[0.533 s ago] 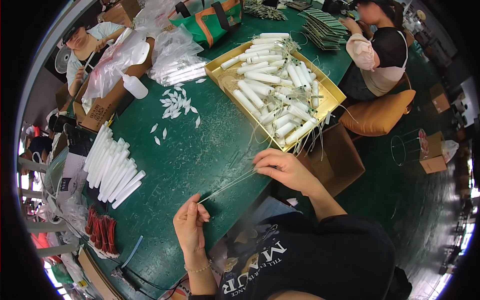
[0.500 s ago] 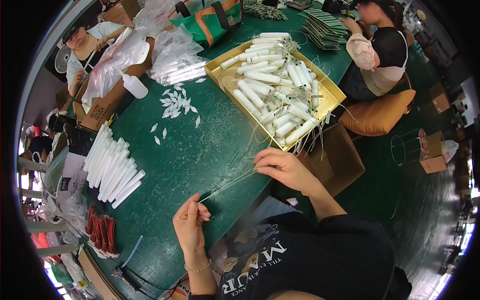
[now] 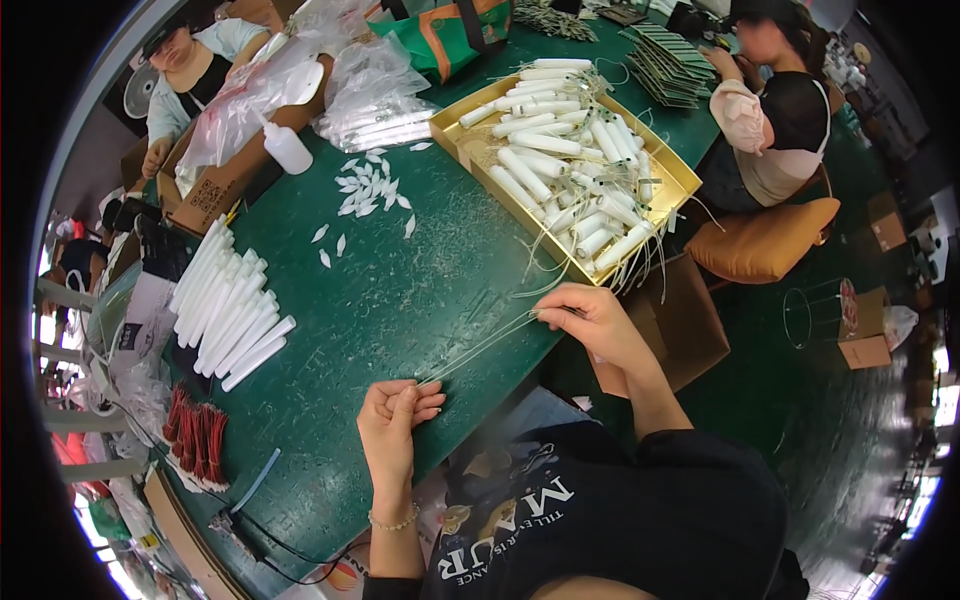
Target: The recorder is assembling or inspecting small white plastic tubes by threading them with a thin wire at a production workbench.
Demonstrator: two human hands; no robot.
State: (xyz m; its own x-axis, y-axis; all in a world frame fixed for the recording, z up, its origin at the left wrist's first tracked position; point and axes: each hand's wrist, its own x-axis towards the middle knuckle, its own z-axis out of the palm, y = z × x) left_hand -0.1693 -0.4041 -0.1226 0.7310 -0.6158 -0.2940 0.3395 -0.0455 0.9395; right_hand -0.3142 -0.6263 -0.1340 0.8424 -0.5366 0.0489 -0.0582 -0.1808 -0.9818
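Observation:
Thin pale cords [image 3: 480,352] stretch between my two hands over the front edge of the green table [image 3: 400,290]. My left hand [image 3: 392,420] pinches their near end between thumb and fingers. At the other end, my right hand [image 3: 590,318] is closed on the cords, thumb against fingertips. Just beyond it stands a gold tray [image 3: 468,145], heaped with white tubes [image 3: 545,143] from which similar cords trail over the rim. More white tubes [image 3: 235,315], without visible cords, lie in a pile on the left. Small white pointed pieces [image 3: 368,192] are scattered in the middle.
Bundles of red wire [image 3: 198,435] and a cable lie at the left. A white squeeze bottle [image 3: 288,150], plastic bags [image 3: 370,90] and a green bag [image 3: 430,45] stand at the back. Below the table's right edge is a cardboard box [image 3: 685,325]. Two people work nearby.
Both hands have shifted slightly right, still holding the cords between them; the left has also risen a little. The whole view has moved slightly too.

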